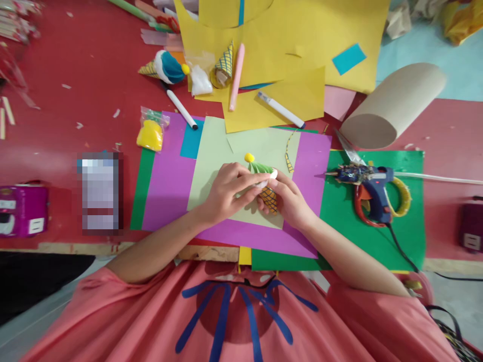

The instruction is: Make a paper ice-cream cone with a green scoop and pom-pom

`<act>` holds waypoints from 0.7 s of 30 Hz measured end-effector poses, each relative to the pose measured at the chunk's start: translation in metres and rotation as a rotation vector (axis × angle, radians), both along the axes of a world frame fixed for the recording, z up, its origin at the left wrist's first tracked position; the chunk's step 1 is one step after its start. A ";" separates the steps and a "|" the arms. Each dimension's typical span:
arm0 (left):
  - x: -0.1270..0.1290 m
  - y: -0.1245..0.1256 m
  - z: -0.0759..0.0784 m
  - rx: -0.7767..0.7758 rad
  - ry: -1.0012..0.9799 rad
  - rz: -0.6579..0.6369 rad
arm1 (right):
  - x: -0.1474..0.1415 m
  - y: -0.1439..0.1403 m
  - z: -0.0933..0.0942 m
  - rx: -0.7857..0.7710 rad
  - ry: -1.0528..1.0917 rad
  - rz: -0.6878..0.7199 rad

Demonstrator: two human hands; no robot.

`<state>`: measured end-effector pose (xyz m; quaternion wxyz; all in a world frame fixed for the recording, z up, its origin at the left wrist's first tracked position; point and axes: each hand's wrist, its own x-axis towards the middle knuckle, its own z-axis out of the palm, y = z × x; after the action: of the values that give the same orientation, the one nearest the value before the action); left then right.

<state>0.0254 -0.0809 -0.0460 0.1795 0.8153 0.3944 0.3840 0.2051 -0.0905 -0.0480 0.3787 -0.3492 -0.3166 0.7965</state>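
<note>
A small craft ice cream cone (pixel 269 200) made of brown, line-patterned paper is between my hands, over the pale green sheet (pixel 211 151). Its top is green clay (pixel 260 169) with a yellow ball (pixel 249 157) at the tip, which leans to the upper left. White clay (pixel 273 174) rings the joint between top and cone. My right hand (pixel 290 198) is closed around the cone, its thumb near the white ring. My left hand (pixel 234 188) pinches at the ring with thumb and fingertips. Fingers hide part of the ring and cone.
A glue gun (pixel 372 181) lies right on tape rolls, beside scissors and a cardboard tube (pixel 392 108). Beyond my hands are markers (pixel 281 109), a blue-topped cone (pixel 168 68), another cone (pixel 224 65) and yellow sheets (pixel 302 40). Bagged yellow clay (pixel 151 134) lies left.
</note>
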 end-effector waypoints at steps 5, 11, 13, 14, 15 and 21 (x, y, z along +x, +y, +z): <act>0.000 -0.001 0.003 -0.059 -0.040 -0.016 | 0.001 -0.001 0.000 0.027 -0.017 -0.003; 0.000 -0.001 0.003 -0.058 -0.050 -0.024 | 0.000 0.000 0.004 0.000 -0.058 -0.026; 0.000 -0.001 0.003 -0.065 -0.053 -0.022 | 0.000 0.000 0.005 -0.003 -0.064 -0.028; 0.000 -0.001 0.003 -0.064 -0.057 -0.024 | 0.001 0.000 0.005 -0.004 -0.065 -0.029; 0.000 -0.001 0.003 -0.059 -0.063 -0.027 | 0.001 0.000 0.006 -0.005 -0.066 -0.032; 0.000 0.000 0.003 -0.058 -0.077 -0.026 | 0.002 0.000 0.005 -0.008 -0.088 -0.039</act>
<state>0.0256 -0.0811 -0.0432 0.2230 0.7995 0.3877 0.4010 0.2068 -0.0906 -0.0432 0.3785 -0.3915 -0.3229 0.7741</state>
